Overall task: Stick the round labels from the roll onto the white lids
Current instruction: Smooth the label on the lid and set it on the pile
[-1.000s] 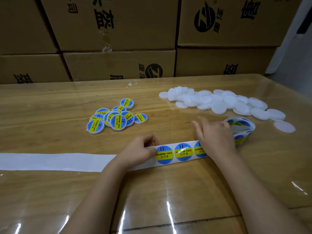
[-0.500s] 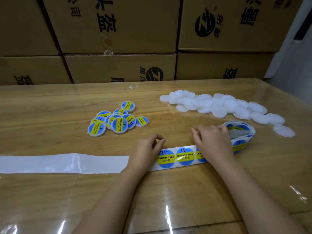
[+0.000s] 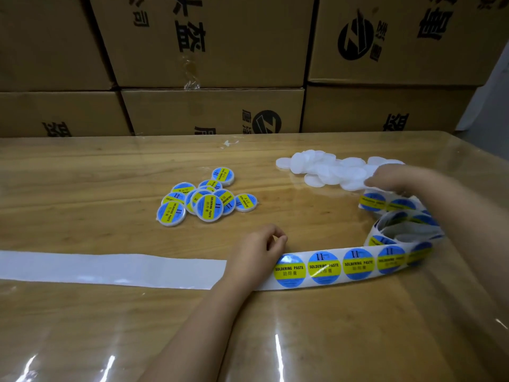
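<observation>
The label strip (image 3: 325,267) lies flat with its long axis running left to right along the near part of the bench (image 3: 82,188). Its first unpeeled label (image 3: 289,270) sits just right of the left hand (image 3: 256,249), and the row runs on rightward into the loose roll (image 3: 407,227). That hand rests on the strip with fingers curled, thumb and forefinger tips close together at the strip's far edge. Whether they pinch the liner or a label edge I cannot tell.

The white lids (image 3: 330,169) are heaped farther back and to the right, beyond the roll. The right hand (image 3: 391,177) is over the near edge of the heap, fingers pointing left, but it is too blurred to say whether it has hold of a lid.

So the right hand is the nearer one to a bare lid and the left to the next label; a lid would likely have to come toward the body and leftward to meet it.

Left of the left hand stretches the bare backing (image 3: 110,268). Behind it sits the cluster of labelled lids (image 3: 206,199), and cartons (image 3: 214,42) are stacked at the back.
</observation>
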